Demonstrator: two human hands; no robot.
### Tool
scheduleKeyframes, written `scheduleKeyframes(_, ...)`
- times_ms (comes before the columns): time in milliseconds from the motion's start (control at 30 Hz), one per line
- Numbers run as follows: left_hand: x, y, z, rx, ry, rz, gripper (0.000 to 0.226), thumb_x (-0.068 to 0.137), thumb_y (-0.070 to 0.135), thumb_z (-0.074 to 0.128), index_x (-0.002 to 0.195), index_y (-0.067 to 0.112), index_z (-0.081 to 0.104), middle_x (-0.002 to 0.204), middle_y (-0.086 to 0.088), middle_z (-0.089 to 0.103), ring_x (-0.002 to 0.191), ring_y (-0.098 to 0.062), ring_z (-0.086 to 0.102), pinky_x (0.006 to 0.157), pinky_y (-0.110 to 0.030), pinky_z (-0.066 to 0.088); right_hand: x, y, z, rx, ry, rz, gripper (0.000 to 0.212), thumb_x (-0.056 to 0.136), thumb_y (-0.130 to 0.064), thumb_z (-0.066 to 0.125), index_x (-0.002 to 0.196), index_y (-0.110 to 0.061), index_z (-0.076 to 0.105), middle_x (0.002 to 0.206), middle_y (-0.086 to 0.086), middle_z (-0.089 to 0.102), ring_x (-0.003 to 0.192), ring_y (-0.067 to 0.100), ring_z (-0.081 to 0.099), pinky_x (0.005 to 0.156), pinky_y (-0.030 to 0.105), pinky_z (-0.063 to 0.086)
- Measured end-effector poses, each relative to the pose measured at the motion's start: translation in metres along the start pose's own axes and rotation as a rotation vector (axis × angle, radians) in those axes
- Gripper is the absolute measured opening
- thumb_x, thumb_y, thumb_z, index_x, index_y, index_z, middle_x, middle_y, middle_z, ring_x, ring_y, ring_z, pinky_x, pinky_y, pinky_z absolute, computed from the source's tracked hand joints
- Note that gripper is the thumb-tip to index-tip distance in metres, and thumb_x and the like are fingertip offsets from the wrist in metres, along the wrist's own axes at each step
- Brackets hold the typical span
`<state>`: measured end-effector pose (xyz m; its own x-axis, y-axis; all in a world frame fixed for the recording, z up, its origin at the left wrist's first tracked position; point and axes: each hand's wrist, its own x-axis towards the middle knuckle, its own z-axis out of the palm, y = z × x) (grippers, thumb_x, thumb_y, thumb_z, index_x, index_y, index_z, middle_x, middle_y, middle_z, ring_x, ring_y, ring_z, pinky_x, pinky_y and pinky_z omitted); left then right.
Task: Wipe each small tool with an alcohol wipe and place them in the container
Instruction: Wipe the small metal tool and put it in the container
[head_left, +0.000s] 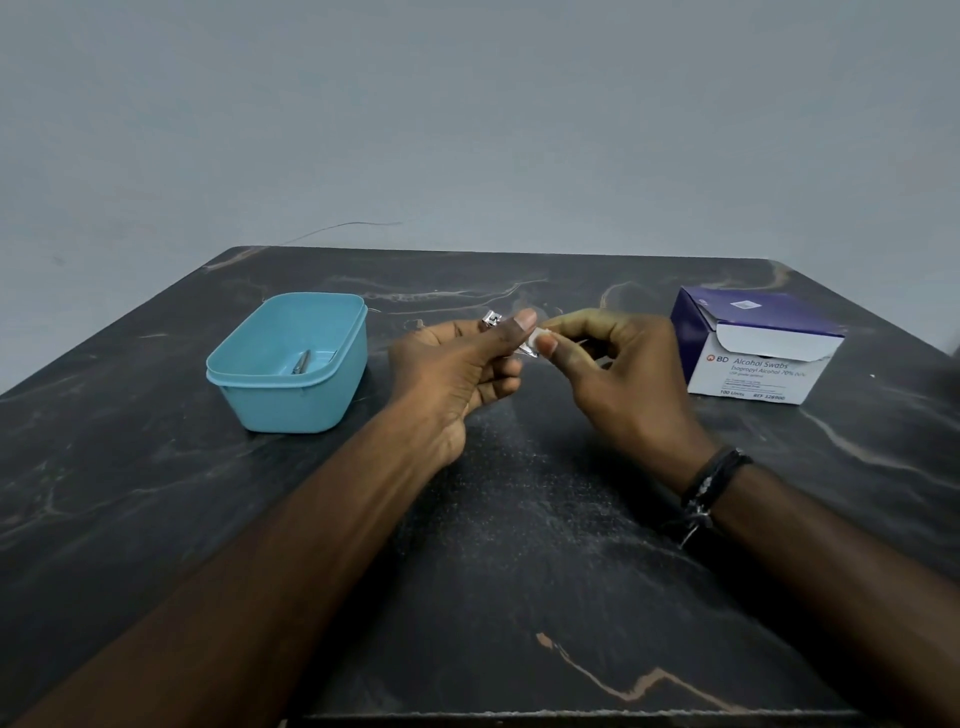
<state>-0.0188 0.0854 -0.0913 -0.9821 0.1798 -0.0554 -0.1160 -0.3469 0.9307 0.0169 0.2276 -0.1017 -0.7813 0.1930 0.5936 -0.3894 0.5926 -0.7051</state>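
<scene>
My left hand (457, 364) grips a small metal nail clipper (491, 318), whose shiny end sticks out above the fingers. My right hand (618, 374) pinches a small white alcohol wipe (535, 342) against the clipper's other end, between thumb and forefinger. Both hands hover above the middle of the dark marble table. To the left stands a light blue plastic container (260, 387) with one slim metal tool (302, 361) lying inside it.
An open purple and white box of alcohol swabs (753, 358) stands at the right of the table (519, 571). A black wristband (711, 491) is on my right wrist. A grey wall rises behind the table's far edge.
</scene>
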Motion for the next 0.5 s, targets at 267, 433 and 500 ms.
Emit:
scheduleKeyframes(267,-0.0011,-0.0015,0.0009,0.008,0.045,0.002,0.023,0.068,0.015,0.084,0.076,0.007,0.064,0.06,-0.006,0.067,0.053,-0.013,0.063,0.057,-0.027,0.058,0.0022,-0.0021,-0.0035,-0.067,0.03,-0.047,0.008,0.09,-0.018,0.068,0.089,-0.022,0.075,0.078,-0.016,0.07,0.066,0.0,0.062,0.056,0.008,0.042)
scheduleKeyframes(433,-0.0006,0.0,0.0012,-0.012,0.065,-0.021,0.027,0.068,0.016,0.085,0.082,0.005,0.064,0.063,-0.008,0.069,0.054,-0.014,0.065,0.059,-0.029,0.059,0.0025,0.0,-0.0057,-0.134,0.007,-0.068,0.008,0.09,-0.018,0.069,0.093,-0.019,0.076,0.084,-0.009,0.071,0.073,0.002,0.064,0.06,0.009,0.046)
scheduleKeyframes(500,-0.001,0.0,0.0008,0.0,0.063,-0.026,0.028,0.068,0.018,0.086,0.082,0.006,0.064,0.064,-0.008,0.07,0.054,-0.014,0.064,0.059,-0.029,0.059,0.0003,0.0001,-0.0028,-0.179,-0.038,-0.091,0.009,0.089,-0.017,0.069,0.094,-0.019,0.076,0.085,-0.007,0.07,0.074,0.002,0.063,0.062,0.01,0.046)
